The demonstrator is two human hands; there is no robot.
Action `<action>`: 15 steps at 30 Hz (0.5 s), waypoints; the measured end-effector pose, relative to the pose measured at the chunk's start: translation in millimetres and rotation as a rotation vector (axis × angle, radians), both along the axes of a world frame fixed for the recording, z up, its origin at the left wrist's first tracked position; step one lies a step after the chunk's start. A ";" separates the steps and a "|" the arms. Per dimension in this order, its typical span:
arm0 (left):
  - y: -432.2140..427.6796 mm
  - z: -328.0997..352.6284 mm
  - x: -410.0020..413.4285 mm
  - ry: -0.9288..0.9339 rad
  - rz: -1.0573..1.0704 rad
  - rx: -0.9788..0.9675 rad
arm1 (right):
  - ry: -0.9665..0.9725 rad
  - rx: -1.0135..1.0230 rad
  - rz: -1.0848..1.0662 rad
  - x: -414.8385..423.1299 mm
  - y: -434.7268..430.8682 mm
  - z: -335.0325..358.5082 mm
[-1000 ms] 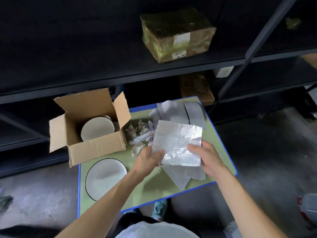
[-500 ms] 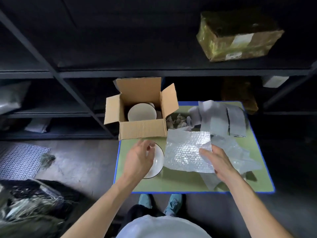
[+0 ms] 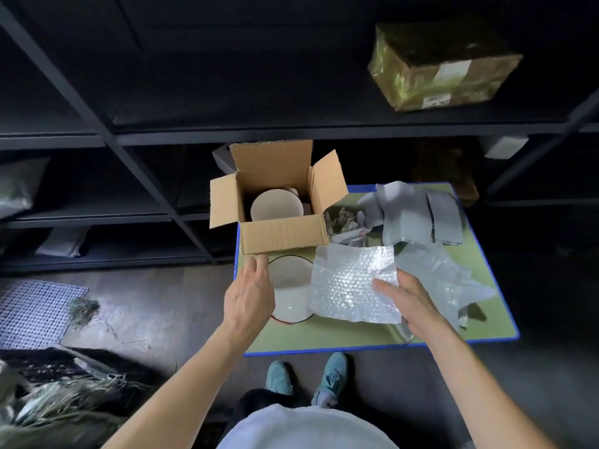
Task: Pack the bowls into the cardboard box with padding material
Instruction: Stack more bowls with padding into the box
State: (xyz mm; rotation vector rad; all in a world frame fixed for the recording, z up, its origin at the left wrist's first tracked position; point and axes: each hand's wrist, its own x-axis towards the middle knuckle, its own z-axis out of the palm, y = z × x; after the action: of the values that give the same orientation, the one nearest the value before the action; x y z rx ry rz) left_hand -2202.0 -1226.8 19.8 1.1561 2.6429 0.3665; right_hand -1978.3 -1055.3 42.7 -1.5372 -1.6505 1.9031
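Note:
An open cardboard box (image 3: 282,233) stands at the back left of a green mat with a blue border (image 3: 340,335). A white bowl (image 3: 275,207) lies inside it. A second white bowl with a dark rim (image 3: 291,286) sits on the mat just in front of the box. My left hand (image 3: 251,294) curls over that bowl's left rim and holds it. My right hand (image 3: 406,299) pinches the right edge of a bubble wrap sheet (image 3: 350,283), which hangs over the bowl's right side.
More grey padding sheets (image 3: 411,215) and crumpled paper (image 3: 340,218) lie at the back right of the mat. Dark metal shelving (image 3: 291,131) rises behind, with a wrapped parcel (image 3: 444,76) on it. A mesh mat (image 3: 32,306) and straw lie on the floor at left.
My left hand let go of the bubble wrap and moved left onto the bowl on the mat. My right hand alone now holds the sheet. The camera view swung left.

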 end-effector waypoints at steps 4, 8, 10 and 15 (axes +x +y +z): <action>-2.9 -3.2 -8.6 -0.109 -0.003 -0.036 | 0.019 -0.031 -0.022 2.9 -12.9 3.5; 1.0 3.8 -14.4 -0.168 -0.013 -0.037 | -0.006 -0.021 -0.094 7.1 -22.1 0.1; 0.9 7.3 -14.8 -0.156 -0.036 -0.052 | -0.020 -0.020 -0.126 8.6 -23.4 -1.1; -4.0 16.7 -13.0 -0.163 -0.059 0.003 | -0.053 0.038 -0.196 14.5 -21.2 0.0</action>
State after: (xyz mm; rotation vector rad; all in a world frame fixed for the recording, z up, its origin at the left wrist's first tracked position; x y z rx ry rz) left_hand -2214.9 -1230.8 36.5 1.1506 2.4635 0.4344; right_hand -1963.8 -1076.6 42.7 -1.6795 -1.4859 1.7357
